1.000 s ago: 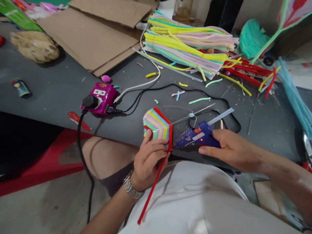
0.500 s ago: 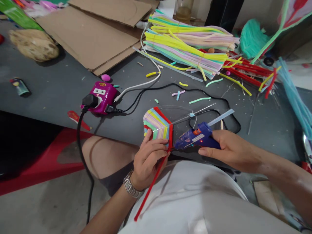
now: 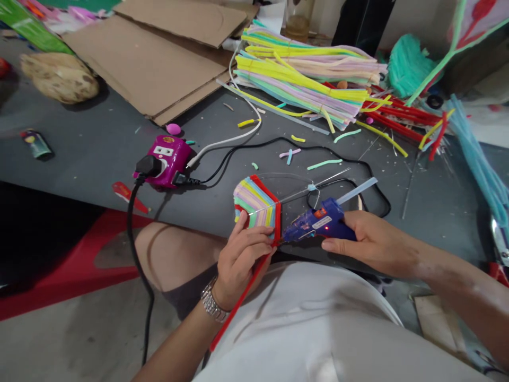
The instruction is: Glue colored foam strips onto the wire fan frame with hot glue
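Head view: the left hand (image 3: 243,265) pinches a flat patch of rainbow fuzzy pipe cleaners (image 3: 254,201) at the edge of a gray table (image 3: 79,159), its long red fuzzy stem (image 3: 242,313) now tipped a bit more, while the right hand (image 3: 377,244) wraps around a blue glue gun (image 3: 322,223) with its tip right by the patch's red edge.

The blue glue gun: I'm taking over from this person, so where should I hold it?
Grip the rear body of the glue gun from the right, where the right hand sits. Its nozzle points left at the pipe-cleaner panel, so keep clear of that end.
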`<state>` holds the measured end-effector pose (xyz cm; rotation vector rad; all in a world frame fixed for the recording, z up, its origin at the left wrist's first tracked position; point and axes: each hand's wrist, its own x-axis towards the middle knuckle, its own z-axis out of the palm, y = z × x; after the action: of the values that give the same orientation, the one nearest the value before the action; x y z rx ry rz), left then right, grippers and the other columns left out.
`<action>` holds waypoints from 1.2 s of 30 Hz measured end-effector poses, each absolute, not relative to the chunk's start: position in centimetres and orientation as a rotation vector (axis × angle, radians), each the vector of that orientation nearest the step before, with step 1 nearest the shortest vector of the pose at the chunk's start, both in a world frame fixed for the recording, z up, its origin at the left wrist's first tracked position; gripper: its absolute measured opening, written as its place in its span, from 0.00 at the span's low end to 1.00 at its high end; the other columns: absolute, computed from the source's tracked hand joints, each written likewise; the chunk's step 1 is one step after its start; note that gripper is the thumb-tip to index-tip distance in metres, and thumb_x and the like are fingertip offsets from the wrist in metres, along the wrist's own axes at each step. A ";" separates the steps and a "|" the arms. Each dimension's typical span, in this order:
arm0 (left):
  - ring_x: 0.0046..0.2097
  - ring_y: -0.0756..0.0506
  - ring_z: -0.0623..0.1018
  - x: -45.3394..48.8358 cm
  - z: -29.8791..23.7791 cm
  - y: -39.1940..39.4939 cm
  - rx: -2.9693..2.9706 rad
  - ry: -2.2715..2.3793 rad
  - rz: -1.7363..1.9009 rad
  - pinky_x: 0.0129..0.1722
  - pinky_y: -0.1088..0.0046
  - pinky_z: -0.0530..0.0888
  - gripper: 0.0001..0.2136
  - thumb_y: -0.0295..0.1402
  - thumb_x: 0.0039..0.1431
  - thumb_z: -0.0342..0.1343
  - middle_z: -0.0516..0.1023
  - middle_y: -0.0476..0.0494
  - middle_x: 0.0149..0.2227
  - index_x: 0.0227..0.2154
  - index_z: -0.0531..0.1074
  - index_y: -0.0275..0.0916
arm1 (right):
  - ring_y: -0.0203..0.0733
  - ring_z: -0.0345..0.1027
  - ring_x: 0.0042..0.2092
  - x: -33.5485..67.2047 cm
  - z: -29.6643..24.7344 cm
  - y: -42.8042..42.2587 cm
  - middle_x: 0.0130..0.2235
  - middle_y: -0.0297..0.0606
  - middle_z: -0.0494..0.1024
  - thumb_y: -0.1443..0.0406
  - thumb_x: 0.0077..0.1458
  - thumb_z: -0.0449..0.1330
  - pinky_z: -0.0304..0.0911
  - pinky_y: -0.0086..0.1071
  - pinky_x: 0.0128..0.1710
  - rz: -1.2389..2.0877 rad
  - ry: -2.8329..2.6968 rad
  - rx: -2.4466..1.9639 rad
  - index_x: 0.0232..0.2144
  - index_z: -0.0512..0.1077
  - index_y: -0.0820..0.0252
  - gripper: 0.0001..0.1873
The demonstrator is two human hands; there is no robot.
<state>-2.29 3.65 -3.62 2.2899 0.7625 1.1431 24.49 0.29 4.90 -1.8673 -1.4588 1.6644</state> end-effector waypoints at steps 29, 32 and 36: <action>0.42 0.43 0.79 -1.3 -0.1 6.7 2.388 0.831 0.558 0.53 0.59 0.71 0.03 0.27 0.64 0.57 0.82 0.47 0.37 0.35 0.74 0.40 | 0.31 0.59 0.22 27.4 3.3 -3.2 0.26 0.34 0.72 0.47 0.49 0.71 0.52 0.27 0.18 1.600 -0.846 -1.443 0.28 0.76 0.58 0.22; 0.40 0.43 0.78 -1.2 0.3 6.9 2.414 0.777 0.547 0.49 0.60 0.71 0.03 0.27 0.65 0.57 0.81 0.47 0.35 0.36 0.74 0.40 | 0.32 0.59 0.22 27.7 3.1 -3.7 0.27 0.34 0.72 0.48 0.48 0.73 0.52 0.27 0.18 1.567 -0.769 -1.401 0.30 0.77 0.57 0.20; 0.45 0.42 0.79 -1.2 0.4 6.8 2.402 0.749 0.576 0.51 0.59 0.71 0.03 0.28 0.66 0.55 0.82 0.45 0.39 0.37 0.73 0.40 | 0.33 0.59 0.22 28.1 2.8 -4.1 0.26 0.34 0.71 0.49 0.48 0.73 0.51 0.28 0.19 1.531 -0.700 -1.330 0.30 0.77 0.57 0.19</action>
<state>-1.21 6.81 0.36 2.4022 0.7488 0.5756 28.07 -4.15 2.81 -1.3302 -0.6999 1.5307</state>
